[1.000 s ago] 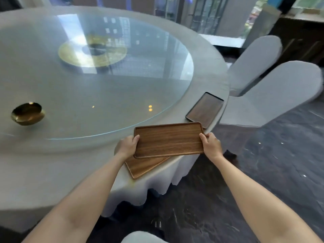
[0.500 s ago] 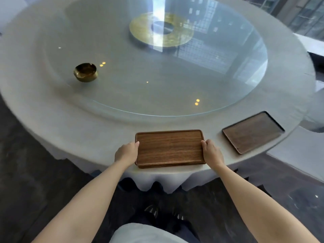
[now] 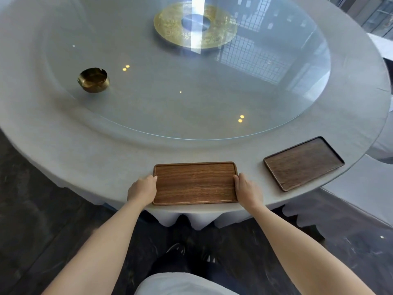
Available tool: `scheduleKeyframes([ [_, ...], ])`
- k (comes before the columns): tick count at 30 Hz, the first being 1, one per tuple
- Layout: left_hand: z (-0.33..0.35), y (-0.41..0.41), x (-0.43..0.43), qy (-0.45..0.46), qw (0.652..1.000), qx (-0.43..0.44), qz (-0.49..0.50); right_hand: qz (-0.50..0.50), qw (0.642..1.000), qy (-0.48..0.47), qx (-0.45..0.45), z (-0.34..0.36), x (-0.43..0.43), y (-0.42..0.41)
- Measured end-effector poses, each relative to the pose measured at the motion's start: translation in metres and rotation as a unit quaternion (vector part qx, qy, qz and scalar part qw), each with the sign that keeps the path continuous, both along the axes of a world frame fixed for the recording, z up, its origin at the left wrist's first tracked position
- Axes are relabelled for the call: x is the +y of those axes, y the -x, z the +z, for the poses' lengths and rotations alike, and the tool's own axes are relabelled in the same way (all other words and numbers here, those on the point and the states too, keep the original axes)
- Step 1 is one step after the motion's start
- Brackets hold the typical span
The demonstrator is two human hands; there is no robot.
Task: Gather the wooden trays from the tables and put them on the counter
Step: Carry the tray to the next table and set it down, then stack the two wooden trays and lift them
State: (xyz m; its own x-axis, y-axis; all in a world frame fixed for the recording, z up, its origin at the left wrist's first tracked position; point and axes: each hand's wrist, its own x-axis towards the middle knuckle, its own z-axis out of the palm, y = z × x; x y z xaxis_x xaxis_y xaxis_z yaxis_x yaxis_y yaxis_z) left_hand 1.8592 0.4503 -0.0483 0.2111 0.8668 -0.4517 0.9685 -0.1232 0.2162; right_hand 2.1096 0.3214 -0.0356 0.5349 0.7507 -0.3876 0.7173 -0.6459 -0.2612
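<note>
Closest to me I see my white clothing (image 3: 180, 284) at the bottom edge and my dark shoes (image 3: 187, 254) on the dark stone floor (image 3: 42, 231). My two bare forearms reach forward to the near edge of the round table (image 3: 85, 167), which is covered by a grey cloth that hangs down in folds.

The lighter wooden tray (image 3: 195, 183) lies flat at this edge, directly in front of me, with its long side along the rim. It is exactly between my hands. My left hand (image 3: 142, 190) grips the left short end, with the thumb on the top of the rim and the other fingers curled at the side. My right hand (image 3: 247, 190) grips the right short end in the same way. I cannot tell if another tray is hidden below this one.

To the right, a little apart from my right hand, a darker wooden tray (image 3: 303, 163) lies on the cloth, turned at an angle, near the table edge.

Farther away is the big round glass turntable (image 3: 191, 116), which reflects the windows. On its left part stands a small brass bowl (image 3: 93, 79). At the centre, far from me, is a golden disc (image 3: 170, 24) under the glass.
</note>
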Motion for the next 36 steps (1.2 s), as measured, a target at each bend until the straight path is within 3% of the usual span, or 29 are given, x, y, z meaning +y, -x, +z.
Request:
scheduleKeyframes([
  [16,0.002,0.006,-0.005,0.008,0.999,-0.021,-0.032,-0.055,0.998,0.022,0.02,0.003,0.002,0.001],
  [22,0.021,-0.005,0.009,-0.056,0.997,-0.032,-0.04,-0.102,0.994,0.018,0.046,0.014,-0.001,-0.004],
  [29,0.05,-0.072,0.007,-0.069,0.988,-0.097,-0.103,-0.105,0.994,-0.018,0.007,0.031,-0.015,-0.039],
  [36,0.054,-0.19,-0.045,-0.047,0.981,-0.119,-0.149,-0.146,0.987,-0.061,-0.002,0.044,-0.046,-0.141],
])
